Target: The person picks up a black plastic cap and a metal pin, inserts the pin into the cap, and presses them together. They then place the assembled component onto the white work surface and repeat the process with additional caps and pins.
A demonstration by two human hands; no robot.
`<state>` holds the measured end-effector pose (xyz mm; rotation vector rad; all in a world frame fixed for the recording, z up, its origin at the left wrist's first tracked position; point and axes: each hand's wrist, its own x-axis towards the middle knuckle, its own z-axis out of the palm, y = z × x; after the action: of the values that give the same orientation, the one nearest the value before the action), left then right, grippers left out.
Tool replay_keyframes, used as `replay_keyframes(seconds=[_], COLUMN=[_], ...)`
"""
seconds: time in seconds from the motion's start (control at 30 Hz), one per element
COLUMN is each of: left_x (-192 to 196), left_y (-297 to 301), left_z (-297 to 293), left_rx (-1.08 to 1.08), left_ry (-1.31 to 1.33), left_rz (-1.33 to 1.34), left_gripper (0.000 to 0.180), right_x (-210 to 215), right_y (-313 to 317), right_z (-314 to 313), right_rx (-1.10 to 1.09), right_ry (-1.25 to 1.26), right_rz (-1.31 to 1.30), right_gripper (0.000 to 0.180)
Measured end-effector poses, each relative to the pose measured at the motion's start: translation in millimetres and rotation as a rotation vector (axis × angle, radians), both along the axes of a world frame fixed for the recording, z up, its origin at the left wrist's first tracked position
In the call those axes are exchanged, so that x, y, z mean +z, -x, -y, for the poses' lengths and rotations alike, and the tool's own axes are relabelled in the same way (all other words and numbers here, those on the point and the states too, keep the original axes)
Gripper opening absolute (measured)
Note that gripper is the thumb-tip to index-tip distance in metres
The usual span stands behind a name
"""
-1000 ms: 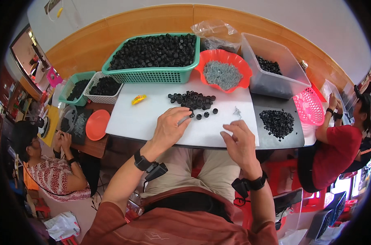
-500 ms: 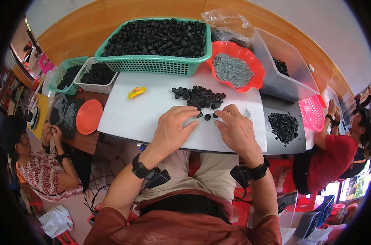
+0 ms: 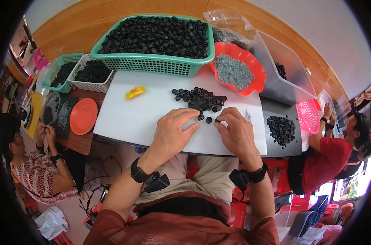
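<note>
In largest basket (image 3: 153,65), black caps (image 3: 157,37)

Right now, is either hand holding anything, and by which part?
A small black cap sits at the fingertips of the left hand, another cap, mostly covered, at those of the right hand; whether either is gripped, and where, cannot be told.

Forearms (image 3: 124,194) rise from the frame's lower edge, left hand (image 3: 173,127) near centre, right hand (image 3: 238,131) right of centre, fingers (image 3: 187,114) bent.
</note>
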<state>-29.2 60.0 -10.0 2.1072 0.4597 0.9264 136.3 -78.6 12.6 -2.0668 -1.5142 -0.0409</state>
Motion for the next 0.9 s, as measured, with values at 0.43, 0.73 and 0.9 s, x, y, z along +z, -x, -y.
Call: replay_keyframes(seconds=[0.43,0.73,0.9], left_x=[-9,-12,-13], left_y=[8,10,9], left_z=[-8,-9,-9], left_rx=[0.059,0.05,0.045], left_ry=[0.522,0.554,0.554], left_rz=[0.341,0.347,0.346], left_gripper=[0.028,0.03,0.029], right_x=[7,15,11], right_y=[23,32,32], right_z=[-26,-41,-48], right_rx=[0.09,0.083,0.049], right_ry=[0.043,0.123,0.169], right_rz=[0.087,0.13,0.182], right_gripper=[0.022,0.024,0.024])
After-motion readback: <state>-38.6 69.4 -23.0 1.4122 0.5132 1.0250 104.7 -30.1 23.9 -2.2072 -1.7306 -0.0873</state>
